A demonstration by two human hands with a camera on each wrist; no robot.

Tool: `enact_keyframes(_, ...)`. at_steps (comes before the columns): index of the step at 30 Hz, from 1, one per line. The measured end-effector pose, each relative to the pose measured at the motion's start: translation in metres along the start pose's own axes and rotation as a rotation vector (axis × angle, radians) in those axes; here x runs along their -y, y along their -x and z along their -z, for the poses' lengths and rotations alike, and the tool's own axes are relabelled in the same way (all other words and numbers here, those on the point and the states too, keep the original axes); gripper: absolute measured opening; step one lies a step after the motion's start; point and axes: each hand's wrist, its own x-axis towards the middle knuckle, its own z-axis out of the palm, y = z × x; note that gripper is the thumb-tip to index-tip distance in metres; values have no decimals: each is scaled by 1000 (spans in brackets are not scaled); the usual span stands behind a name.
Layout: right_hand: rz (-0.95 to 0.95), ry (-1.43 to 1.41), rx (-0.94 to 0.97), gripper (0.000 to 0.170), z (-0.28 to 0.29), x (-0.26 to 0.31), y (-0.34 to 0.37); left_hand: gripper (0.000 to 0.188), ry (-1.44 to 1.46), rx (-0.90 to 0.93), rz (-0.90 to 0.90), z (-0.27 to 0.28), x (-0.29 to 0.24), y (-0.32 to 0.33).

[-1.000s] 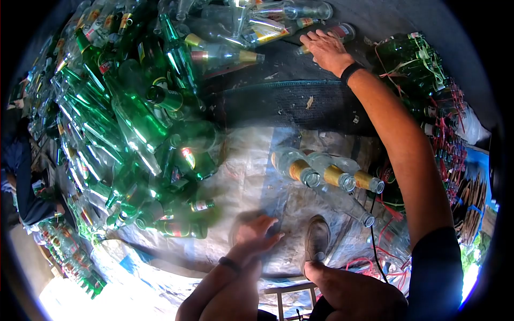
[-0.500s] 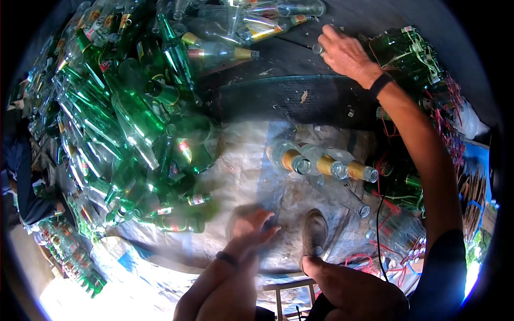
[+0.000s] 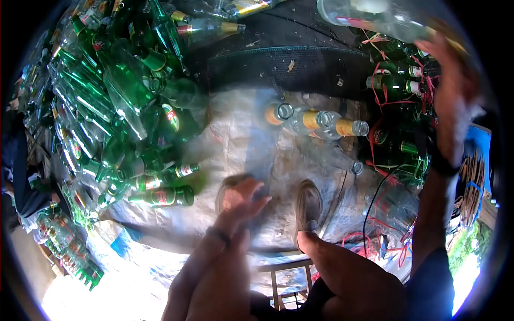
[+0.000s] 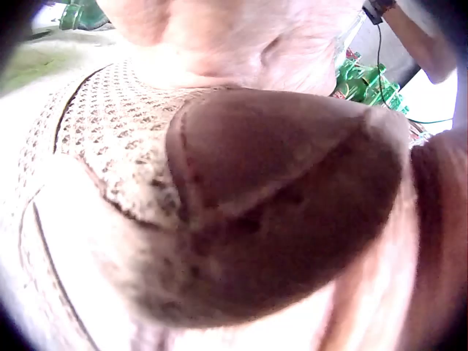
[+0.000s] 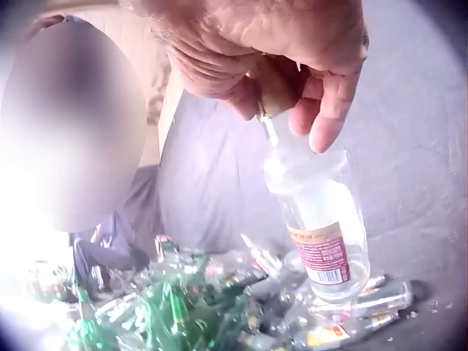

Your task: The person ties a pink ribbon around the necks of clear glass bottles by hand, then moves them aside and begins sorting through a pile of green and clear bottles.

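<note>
My right hand [image 3: 455, 80] grips a clear glass bottle [image 5: 322, 248] by its gold-wrapped neck. In the right wrist view the bottle hangs base down, with a red and white label on its side. At the top right of the head view its body [image 3: 369, 13] stretches left from the hand. My left hand [image 3: 243, 195] holds nothing; its fingers are loose, low over my left shoe, whose woven mesh [image 4: 110, 124] fills much of the left wrist view. Ahead of my feet are three clear bottles [image 3: 316, 119] with gold neck labels, and another clear bottle [image 3: 345, 158] nearer me.
A large heap of green bottles [image 3: 128, 91] lies at the left, with clear ones [image 3: 209, 28] at its far end. Green bottles tied with red string [image 3: 396, 85] are stacked at the right. A pale sheet [image 3: 230, 123] covers the floor, and a black cable [image 3: 369, 208] runs at the right.
My right hand has lifted the clear bottle off the dark mat and brought it right, above the tied green bottles. My left hand stays low by my shoe. The head view has tilted.
</note>
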Motion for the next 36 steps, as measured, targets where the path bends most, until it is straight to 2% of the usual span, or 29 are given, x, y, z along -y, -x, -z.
enact_keyframes(1,34,-23,-17,45,17,5,7,42,11,-7,1,-1,1,1)
enact_keyframes(4,-23,25,8,48,64,36,37,41,-9,-25,-22,-1,0,1)
enact_keyframes(10,-136,-58,181,55,134,73,111,38,-32,-38,-37,2,-3,0)
enact_keyframes(13,-161,-98,252,57,106,84,135,38,-12,-37,-42,0,-2,-2)
enact_keyframes(15,-26,-391,441,65,55,110,138,39,-23,-46,-54,0,-1,-1)
enact_keyframes(16,173,-314,444,58,37,134,121,40,-31,-18,-28,2,-3,-1)
enact_keyframes(17,33,-361,464,50,29,139,126,40,-30,-15,-22,2,-3,0)
enact_keyframes(19,-51,-442,526,48,12,145,134,40,-35,-60,-71,2,-2,0)
enact_keyframes(23,-5,-427,538,40,-18,140,142,40,-30,-72,-84,2,-2,-2)
enact_keyframes(25,-63,-435,571,37,-25,138,149,39,-46,-53,-67,3,-3,-1)
enact_keyframes(30,-67,-385,570,32,-36,136,154,39,-31,-60,-68,5,-5,-2)
enact_keyframes(32,-147,-347,635,32,-36,138,154,40,-30,-59,-66,5,-5,-2)
enact_keyframes(36,-216,-348,620,30,-42,141,157,40,-13,-72,-69,3,-3,-2)
